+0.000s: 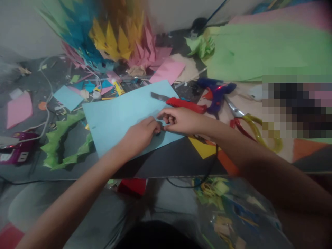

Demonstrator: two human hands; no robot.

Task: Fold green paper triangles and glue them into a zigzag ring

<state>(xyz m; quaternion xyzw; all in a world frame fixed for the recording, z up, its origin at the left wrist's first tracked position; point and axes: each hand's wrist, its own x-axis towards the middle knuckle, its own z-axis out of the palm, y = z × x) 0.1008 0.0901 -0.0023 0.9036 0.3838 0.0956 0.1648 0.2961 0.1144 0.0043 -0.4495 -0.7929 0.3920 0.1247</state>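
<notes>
A sheet of light blue paper [114, 121] lies on the dark table under both my hands. My left hand [142, 135] rests on it, fingers curled down and closed. Close against it, my right hand [178, 120] is closed too, its thumb and fingertips bent toward the left fingertips. Anything between the fingers is too small or hidden to make out. Just beyond my right hand, a utility knife [185, 103] with a red handle and its blade out lies across the sheet.
A blue glue gun [218, 95] and scissors [249, 122] lie to the right. Behind stand folded-paper spikes [111, 39] and a glue stick [118, 87]. On the left are a green paper ring [54, 152] and a purple box [24, 147]. Green sheets [259, 48] lie at back right.
</notes>
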